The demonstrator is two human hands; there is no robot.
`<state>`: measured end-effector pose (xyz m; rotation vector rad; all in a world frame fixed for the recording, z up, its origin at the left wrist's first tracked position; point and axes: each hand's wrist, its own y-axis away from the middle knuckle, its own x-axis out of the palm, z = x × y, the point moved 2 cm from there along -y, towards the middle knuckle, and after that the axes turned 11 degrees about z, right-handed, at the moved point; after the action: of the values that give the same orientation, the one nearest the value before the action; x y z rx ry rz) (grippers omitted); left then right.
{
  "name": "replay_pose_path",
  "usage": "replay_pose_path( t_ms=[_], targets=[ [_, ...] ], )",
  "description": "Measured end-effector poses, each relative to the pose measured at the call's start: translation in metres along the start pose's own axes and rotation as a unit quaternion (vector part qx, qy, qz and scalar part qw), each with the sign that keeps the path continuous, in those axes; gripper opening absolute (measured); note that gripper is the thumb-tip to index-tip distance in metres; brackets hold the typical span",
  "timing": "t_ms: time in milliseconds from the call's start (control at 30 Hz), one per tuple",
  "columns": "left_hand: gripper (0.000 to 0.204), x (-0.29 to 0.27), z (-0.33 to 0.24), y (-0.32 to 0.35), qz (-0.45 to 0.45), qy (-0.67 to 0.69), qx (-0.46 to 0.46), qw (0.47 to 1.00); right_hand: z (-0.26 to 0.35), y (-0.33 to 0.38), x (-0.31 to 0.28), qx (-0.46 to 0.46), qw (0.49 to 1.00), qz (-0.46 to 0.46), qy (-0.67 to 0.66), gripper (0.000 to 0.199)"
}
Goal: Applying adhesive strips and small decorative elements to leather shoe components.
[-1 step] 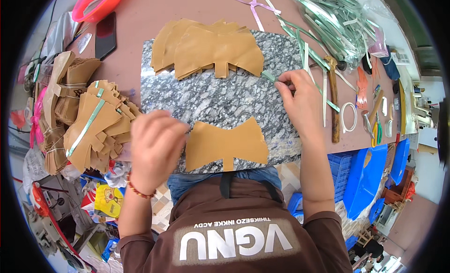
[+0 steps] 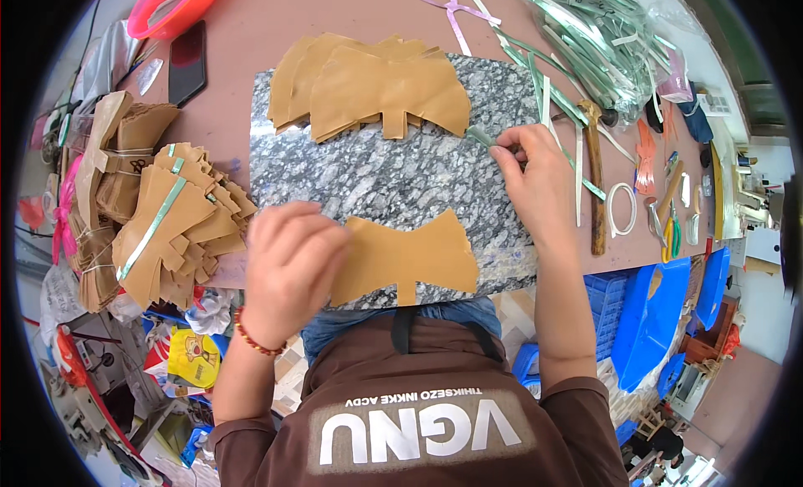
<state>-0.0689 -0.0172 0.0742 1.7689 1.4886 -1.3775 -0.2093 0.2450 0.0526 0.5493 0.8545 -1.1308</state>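
Observation:
A tan bow-shaped leather-like piece [image 2: 410, 253] lies at the near edge of a speckled grey stone slab [image 2: 376, 181], its short tab toward me. Over the piece's left edge is my left hand [image 2: 294, 265], fingers curled and tips hidden; whether they hold anything cannot be seen. My right hand [image 2: 531, 173] pinches a short green strip [image 2: 481, 137] between thumb and fingers, just right of a stack of similar tan pieces [image 2: 389, 89] at the slab's far side.
Bundled tan pieces [image 2: 167, 228] lie to the left, near a dark phone [image 2: 187, 64] and a pink bowl [image 2: 171, 8]. At right are a hammer [image 2: 596, 177], a white coil [image 2: 621, 209], small tools and a bag of green strips [image 2: 594, 48]. Blue crates [image 2: 606, 307] stand below the table's right edge.
My left hand has moved a little to the right, from beside the near tan piece to over its left edge. The right hand and its green strip are nearly unchanged.

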Motion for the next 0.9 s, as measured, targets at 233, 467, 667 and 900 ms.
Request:
replay_pose_path(
  t_ms=[233,467,667,900],
  targets=[
    [0.036,0.025,-0.018,-0.047,0.021,0.087,0.047,0.995,-0.003,0.003,0.008,-0.118,0.985,-0.062,0.113,0.011],
    [0.055,0.081,-0.021,-0.124,0.096,0.085,0.076,0.989,-0.009,0.008,0.004,-0.201,0.968,-0.014,0.151,0.012],
    [0.054,0.077,-0.013,-0.126,0.142,0.044,0.081,0.985,-0.048,0.038,-0.055,-0.150,0.918,-0.363,-0.057,0.010],
    [0.040,-0.007,0.019,-0.063,-0.040,0.251,0.016,0.967,0.017,0.055,-0.046,-0.006,0.977,-0.028,-0.213,0.006]
  ],
)
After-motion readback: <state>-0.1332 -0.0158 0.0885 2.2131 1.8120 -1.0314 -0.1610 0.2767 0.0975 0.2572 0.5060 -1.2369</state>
